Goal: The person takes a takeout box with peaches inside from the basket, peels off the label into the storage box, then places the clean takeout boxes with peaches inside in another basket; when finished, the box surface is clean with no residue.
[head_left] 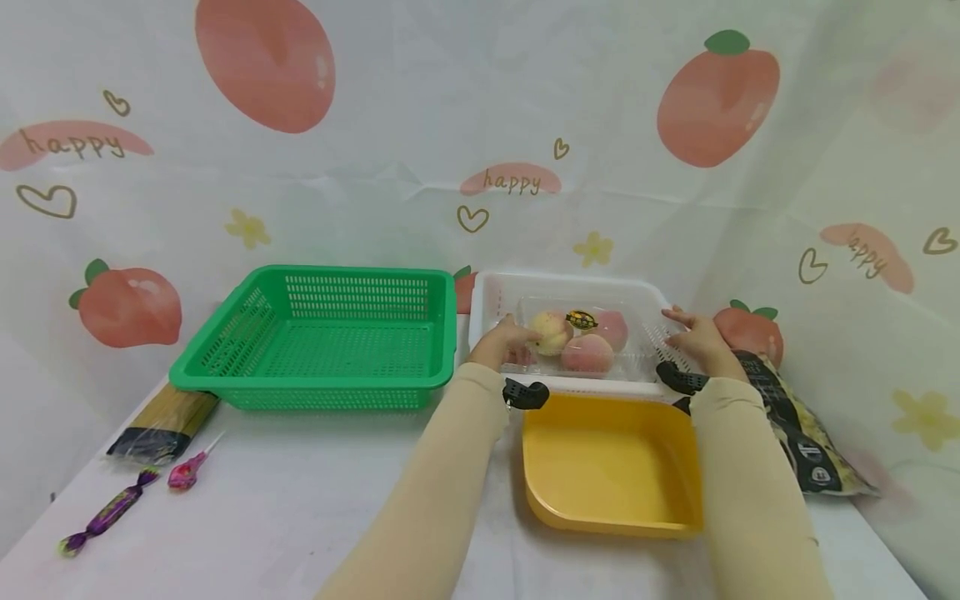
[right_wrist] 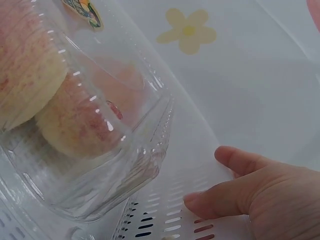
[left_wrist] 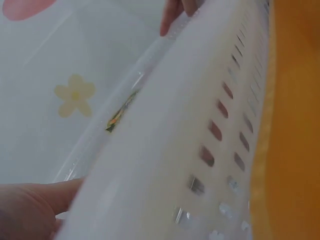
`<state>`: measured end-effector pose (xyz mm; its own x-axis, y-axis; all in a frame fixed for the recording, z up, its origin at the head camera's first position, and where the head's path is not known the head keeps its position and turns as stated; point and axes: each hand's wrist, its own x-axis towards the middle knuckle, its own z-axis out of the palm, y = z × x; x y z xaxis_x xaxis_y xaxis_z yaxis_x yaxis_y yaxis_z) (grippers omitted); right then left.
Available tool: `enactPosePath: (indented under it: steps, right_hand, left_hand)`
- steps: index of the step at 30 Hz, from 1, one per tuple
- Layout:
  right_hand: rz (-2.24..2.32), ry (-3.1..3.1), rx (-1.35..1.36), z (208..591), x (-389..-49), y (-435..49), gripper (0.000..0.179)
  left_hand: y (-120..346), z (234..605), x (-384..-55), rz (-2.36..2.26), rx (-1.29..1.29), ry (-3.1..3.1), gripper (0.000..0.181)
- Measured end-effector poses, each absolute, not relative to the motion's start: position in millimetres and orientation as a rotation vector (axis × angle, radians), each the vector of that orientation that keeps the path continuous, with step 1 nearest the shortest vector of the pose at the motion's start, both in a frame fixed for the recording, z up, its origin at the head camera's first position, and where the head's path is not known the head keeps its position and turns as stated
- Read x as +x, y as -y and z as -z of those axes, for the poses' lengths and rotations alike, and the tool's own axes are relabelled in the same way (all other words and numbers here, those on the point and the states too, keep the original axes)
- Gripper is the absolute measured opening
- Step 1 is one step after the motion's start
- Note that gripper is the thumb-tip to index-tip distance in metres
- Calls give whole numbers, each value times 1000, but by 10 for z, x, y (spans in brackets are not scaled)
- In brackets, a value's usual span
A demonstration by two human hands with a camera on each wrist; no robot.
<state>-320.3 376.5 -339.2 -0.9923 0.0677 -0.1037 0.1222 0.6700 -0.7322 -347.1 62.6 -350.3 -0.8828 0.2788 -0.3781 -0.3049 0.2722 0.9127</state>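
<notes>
A clear plastic box of peaches (head_left: 588, 354) lies inside a white basket (head_left: 555, 285), with a dark and yellow label on its lid. My left hand (head_left: 501, 343) holds the box's left end, thumb on top and fingers partly seen through the plastic. In the left wrist view the basket wall hides most of that hand. Over the basket's right end is my right hand (head_left: 701, 340), thumb and fingers spread. The right wrist view shows a gap between this hand (right_wrist: 265, 195) and the box (right_wrist: 145, 165).
A yellow bin (head_left: 611, 467) stands in front of the white basket, below my forearms. To the left is a green basket (head_left: 322, 393), near a packet of noodles (head_left: 161, 425), a lollipop (head_left: 186, 472) and a purple wrapped candy (head_left: 112, 510). A black bag (head_left: 810, 450) lies at the right.
</notes>
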Motion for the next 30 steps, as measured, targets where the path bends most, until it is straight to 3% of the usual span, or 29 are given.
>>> enactPosePath:
  steps: [10, 18, 30]
  right_hand:
    - [1164, -2853, 113, 3351, -3192, -3777, 62]
    - [1185, -2836, 116, 3385, -3193, -3745, 61]
    - [1158, -2846, 104, 3358, -3163, -3765, 61]
  left_hand:
    - [-632, 3439, -3454, -1859, -47, -1960, 82]
    - [-604, 3469, -3452, -1984, -2, -1911, 66]
    - [-556, 3310, -3363, -2175, -44, -1894, 64]
